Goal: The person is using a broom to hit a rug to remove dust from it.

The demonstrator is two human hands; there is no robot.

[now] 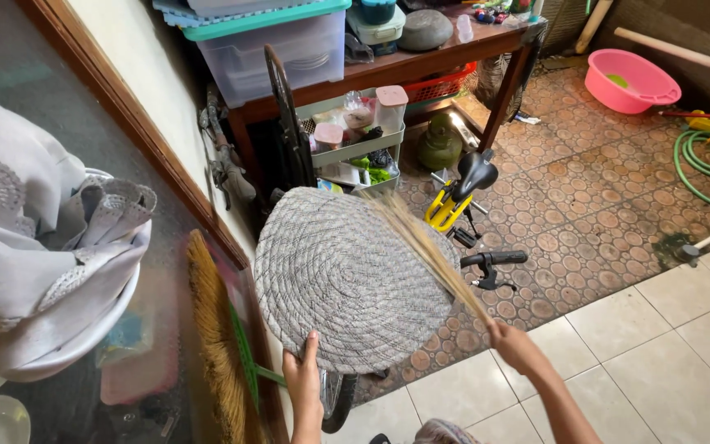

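My left hand (303,380) grips the lower edge of a round grey woven mat (343,275) and holds it up in front of me. My right hand (513,344) is shut on the handle end of a bundle of thin straw sticks (425,242), which lies blurred across the mat's right side. Behind the mat a small yellow and black child's bike (463,201) stands on the patterned floor.
A wooden table (404,64) with plastic storage boxes stands at the back, a shelf rack beneath it. A pink basin (630,80) and green hose (704,160) lie far right. A straw broom (215,345) leans by the wall. Grey cloth (39,247) hangs left.
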